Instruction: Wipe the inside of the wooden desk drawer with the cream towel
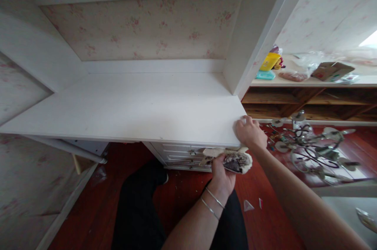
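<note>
My left hand (221,177), with two thin bangles at the wrist, grips a soiled cream-coloured cloth (238,162) that is bunched up with grey-black stains. It is held just below the front edge of a white desktop (141,104), in front of the drawers (182,151). On the desktop's right front corner rests my right hand (251,132), its fingers curled and closed. Whatever may be between those fingertips is hidden.
A chandelier (318,151) with several arms lies on the red wooden floor (188,199) at right, near small scraps. Behind it, a low wooden shelf (282,96) bears a yellow container (269,62), plastic bags and a cardboard box (332,71). White upright panels (250,34) flank the desktop.
</note>
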`<state>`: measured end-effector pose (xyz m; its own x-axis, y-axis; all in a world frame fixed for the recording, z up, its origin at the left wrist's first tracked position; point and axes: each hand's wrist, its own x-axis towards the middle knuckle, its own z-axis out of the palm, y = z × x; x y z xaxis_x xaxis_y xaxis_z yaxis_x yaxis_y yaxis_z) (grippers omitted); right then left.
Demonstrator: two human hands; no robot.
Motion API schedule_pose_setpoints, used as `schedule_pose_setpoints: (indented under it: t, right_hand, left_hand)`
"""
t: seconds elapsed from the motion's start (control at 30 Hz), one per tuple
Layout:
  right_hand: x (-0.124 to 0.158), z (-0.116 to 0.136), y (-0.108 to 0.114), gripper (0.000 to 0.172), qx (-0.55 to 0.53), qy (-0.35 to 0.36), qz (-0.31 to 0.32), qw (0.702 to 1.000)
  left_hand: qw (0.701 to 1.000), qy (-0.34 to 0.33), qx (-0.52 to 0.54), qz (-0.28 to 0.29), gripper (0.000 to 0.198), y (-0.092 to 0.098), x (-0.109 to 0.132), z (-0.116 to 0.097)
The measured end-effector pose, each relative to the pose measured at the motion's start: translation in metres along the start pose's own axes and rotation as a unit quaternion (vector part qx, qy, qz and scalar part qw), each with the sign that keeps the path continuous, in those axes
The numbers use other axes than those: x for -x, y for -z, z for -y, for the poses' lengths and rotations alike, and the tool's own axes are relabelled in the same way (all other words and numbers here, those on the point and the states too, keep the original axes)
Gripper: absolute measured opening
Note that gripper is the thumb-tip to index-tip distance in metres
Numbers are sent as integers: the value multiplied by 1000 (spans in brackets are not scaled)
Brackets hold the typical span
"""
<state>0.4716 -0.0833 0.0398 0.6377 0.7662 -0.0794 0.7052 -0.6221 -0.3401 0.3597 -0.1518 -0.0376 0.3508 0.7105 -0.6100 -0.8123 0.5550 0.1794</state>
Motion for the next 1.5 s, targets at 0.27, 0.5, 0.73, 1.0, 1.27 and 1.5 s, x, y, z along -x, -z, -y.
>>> schedule_pose_setpoints:
  t: [0.27,0.5,0.73,1.0,1.27,1.5]
  right_hand:
    - [1,2,3,55,-3,-5,3,1000]
    - [-1,0,0,56,-6,-3,-1,1000]
    - [2,3,3,56,-8,-10,8,1000]
    - [2,0,1,58,-8,-6,0,1000]
    - [3,1,1,61,-13,-4,3,1000]
    - [2,2,1,61,-4,-6,8,1000]
  left_hand:
    - [995,-50,18,-86,21,65,-29,-42]
    - [980,-148,18,-134,14,99,-27,-114]
    - [970,-198,24,-135,17,99,-1,-168]
    - [949,-290,-23,-124,16,68,46,-205]
    - [955,-284,15,-89,18,19,93,-194]
    - [960,-266,33,-80,18,4,101,-155]
